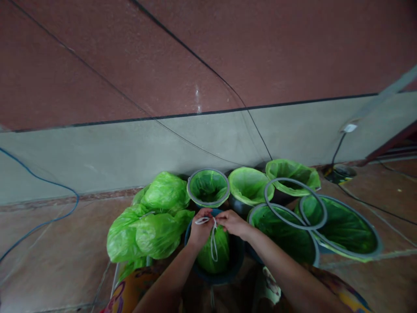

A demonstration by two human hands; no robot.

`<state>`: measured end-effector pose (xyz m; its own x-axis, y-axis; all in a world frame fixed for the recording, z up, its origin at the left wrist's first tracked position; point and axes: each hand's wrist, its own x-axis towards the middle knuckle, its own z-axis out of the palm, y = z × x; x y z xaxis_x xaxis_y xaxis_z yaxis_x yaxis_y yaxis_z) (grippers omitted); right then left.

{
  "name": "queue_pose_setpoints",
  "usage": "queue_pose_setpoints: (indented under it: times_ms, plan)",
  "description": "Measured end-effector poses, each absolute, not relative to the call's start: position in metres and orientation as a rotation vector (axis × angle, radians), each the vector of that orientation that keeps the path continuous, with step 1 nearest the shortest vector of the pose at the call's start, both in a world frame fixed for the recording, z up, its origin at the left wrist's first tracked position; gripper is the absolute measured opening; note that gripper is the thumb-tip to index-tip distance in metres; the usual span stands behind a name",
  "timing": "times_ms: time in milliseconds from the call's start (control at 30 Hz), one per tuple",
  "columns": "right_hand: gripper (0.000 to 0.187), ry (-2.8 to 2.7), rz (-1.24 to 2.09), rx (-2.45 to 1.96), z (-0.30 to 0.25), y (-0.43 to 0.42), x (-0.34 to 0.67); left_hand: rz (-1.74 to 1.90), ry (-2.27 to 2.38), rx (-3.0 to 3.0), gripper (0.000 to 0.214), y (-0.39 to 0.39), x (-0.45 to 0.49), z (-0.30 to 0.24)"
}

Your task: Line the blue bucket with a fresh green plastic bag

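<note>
A dark round bin stands right below me with a green plastic bag bunched up inside it. My left hand and my right hand meet over the neck of this bag. Both pinch a white string: a loop lies across my left fingers and two ends hang down over the bag.
Tied, filled green bags lie heaped to the left. Several bins lined with green bags stand behind and to the right, some with grey rings on their rims. A wall runs behind them, with cables and a socket.
</note>
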<state>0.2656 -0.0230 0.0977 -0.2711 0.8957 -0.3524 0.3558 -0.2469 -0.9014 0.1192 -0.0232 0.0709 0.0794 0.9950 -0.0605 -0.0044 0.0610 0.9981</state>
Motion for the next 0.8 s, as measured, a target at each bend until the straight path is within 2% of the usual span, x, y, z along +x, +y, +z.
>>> queue_pose_setpoints:
  times_ms: [267, 533, 800]
  plan:
    - [0.02, -1.602, 1.463, -1.573, 0.098, -0.021, 0.269, 0.962, 1.181, 1.154, 0.013, -0.025, 0.117, 0.082]
    - [0.027, -2.201, 0.75, -1.72, 0.102, -0.024, 0.266, 0.914, 1.25, 1.125, 0.012, -0.025, 0.117, 0.078]
    - [0.033, -2.335, 0.57, -2.092, 0.098, -0.032, 0.267, 0.729, 1.473, 1.377, 0.007, -0.02, 0.111, 0.053]
